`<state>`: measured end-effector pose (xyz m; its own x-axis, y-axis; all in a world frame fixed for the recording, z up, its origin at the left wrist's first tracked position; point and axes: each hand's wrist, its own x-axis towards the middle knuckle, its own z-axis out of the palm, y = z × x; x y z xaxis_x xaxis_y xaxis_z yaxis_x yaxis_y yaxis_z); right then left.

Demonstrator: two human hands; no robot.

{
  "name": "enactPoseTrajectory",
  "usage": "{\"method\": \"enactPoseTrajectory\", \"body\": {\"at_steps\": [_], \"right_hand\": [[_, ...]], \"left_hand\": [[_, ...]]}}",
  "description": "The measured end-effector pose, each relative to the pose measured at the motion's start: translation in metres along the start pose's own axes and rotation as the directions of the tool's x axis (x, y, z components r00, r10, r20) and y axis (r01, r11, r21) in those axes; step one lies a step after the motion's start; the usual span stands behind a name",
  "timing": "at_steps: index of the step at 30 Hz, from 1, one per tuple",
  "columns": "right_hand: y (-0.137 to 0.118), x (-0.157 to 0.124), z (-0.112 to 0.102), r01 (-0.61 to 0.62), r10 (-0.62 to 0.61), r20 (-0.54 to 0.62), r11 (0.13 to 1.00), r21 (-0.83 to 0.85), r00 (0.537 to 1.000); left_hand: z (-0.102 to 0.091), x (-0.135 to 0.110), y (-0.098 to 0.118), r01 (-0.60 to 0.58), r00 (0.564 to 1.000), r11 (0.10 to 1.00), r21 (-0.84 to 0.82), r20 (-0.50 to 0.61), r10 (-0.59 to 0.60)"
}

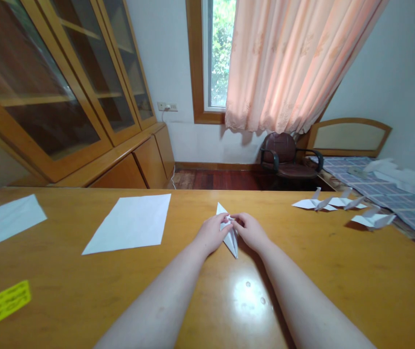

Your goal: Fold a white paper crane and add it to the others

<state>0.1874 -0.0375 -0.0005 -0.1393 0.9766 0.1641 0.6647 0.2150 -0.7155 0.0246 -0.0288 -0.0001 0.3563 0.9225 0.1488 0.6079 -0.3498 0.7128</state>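
A narrow, folded piece of white paper (pixel 232 242) lies on the wooden table in front of me, pointed at both its far and near ends. My left hand (pixel 212 232) rests over its left side, fingers bent onto the middle of the paper. From the right, my right hand (pixel 250 230) pinches the same middle part between thumb and fingers. The fingertips of both hands nearly meet there and cover some of the folds.
Several folded paper birds (pixel 372 219) stand at the table's right. On the left lie a flat white sheet (pixel 130 223), another white paper (pixel 7 220) and a yellow label (pixel 2 306) with writing. Beyond the table are a brown armchair (pixel 282 150) and a glass-doored cabinet (pixel 94 63).
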Motion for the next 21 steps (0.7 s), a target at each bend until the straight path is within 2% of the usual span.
{"method": "enactPoseTrajectory", "body": {"at_steps": [5,8,12,16,21], "right_hand": [[0.001,0.002,0.001,-0.053,0.053,-0.011,0.999,0.013,0.999],[0.006,0.004,0.001,-0.093,0.092,-0.028,0.995,-0.039,0.995],[0.009,0.005,-0.002,-0.069,0.066,-0.022,0.989,-0.133,0.998],[0.004,0.004,-0.005,0.009,-0.009,0.000,0.984,-0.181,1.000],[0.003,0.002,-0.002,0.178,-0.165,0.119,0.977,-0.113,0.979]], "left_hand": [[0.001,0.002,-0.005,0.045,0.999,0.998,-0.034,-0.011,-0.046],[0.003,0.004,-0.010,0.089,0.995,0.994,-0.055,-0.040,-0.092],[0.003,0.006,-0.013,0.117,0.990,0.989,-0.089,-0.071,-0.123],[0.002,0.007,-0.012,0.117,0.988,0.985,-0.130,-0.088,-0.129],[0.001,0.009,-0.014,0.118,0.981,0.987,-0.108,-0.144,-0.133]]}}
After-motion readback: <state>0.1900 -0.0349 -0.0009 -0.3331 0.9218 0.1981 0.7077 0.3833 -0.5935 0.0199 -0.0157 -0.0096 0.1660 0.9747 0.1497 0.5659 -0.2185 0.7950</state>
